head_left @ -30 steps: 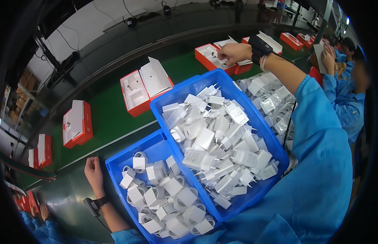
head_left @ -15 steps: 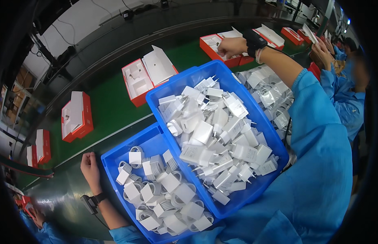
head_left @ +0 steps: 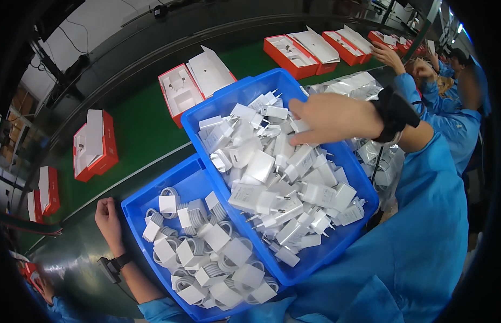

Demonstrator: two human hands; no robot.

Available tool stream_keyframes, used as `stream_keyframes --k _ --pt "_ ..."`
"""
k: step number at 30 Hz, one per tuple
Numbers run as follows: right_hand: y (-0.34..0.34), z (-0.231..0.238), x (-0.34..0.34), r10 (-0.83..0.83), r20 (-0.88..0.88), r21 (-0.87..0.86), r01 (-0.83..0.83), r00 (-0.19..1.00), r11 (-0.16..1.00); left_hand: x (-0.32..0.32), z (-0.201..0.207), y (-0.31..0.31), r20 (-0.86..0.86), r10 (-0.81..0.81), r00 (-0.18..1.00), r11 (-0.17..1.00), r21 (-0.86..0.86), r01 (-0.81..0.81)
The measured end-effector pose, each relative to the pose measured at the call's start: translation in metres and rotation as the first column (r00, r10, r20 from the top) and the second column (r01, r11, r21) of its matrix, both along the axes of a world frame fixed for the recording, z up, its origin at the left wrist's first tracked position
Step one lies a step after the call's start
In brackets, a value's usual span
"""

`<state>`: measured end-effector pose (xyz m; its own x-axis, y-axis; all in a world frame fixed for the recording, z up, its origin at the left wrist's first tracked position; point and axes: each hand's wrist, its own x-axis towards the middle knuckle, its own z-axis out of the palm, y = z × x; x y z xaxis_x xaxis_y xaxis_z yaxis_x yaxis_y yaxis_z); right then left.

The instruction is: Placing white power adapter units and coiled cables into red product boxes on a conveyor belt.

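Observation:
My right hand (head_left: pixel 334 118) is over the blue bin of white plug chargers (head_left: pixel 264 164), slightly blurred. Its thumb and fingers are spread around a charger near the bin's far right side; I see no grip on it. At the left, my left hand (head_left: pixel 108 219) lies on the dark table with its fingers curled in and nothing visible in them. Beside that hand stands a second blue bin (head_left: pixel 133 207) with coiled white cables (head_left: pixel 215 237) in paper sleeves.
Open red boxes with white inserts stand along the green belt: one box (head_left: pixel 180 91) beyond the bins, another (head_left: pixel 291 54) farther right, a third (head_left: pixel 94 144) at left. Clear-bagged items (head_left: pixel 388 161) lie right of the chargers. Co-workers' hands (head_left: pixel 390 56) show at upper right.
My right hand has come back from a red box on the belt to the charger bin, and its fingers have spread. My left hand stays curled on the table.

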<state>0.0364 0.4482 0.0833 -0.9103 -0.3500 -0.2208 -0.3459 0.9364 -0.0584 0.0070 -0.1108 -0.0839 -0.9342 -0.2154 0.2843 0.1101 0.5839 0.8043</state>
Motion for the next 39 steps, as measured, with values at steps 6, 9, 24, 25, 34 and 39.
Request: stream_keyframes --k 6,9,24,25,34,39 --pt "-0.002 0.011 0.0 -0.023 0.041 0.016 0.022 0.999 1.0 0.0 -0.001 0.006 -0.032 -0.006 0.999 1.0 -0.003 0.006" --pt "0.007 0.016 -0.015 0.089 -0.004 -0.132 -0.088 0.996 0.987 0.004 0.008 0.015 -0.037 0.006 0.999 1.0 -0.02 -0.007" --pt "-0.057 0.013 -0.218 0.224 -0.173 -0.669 -0.281 0.959 0.688 0.0 0.006 0.012 -0.012 -0.008 1.0 0.999 0.037 0.009" --pt "-0.068 0.0 -0.236 0.194 -0.123 -0.658 -0.226 0.973 0.718 0.003 0.005 0.007 -0.009 -0.005 1.0 0.999 0.041 0.005" --pt "-0.086 -0.029 -0.288 0.117 -0.138 -0.506 -0.172 0.983 0.845 0.004 0.008 0.009 0.003 0.018 1.0 0.996 0.087 -0.019" --pt "-0.071 -0.03 -0.297 0.13 -0.117 -0.542 -0.173 0.985 0.822 0.002 0.008 0.011 -0.015 0.013 1.0 0.994 0.105 -0.012"
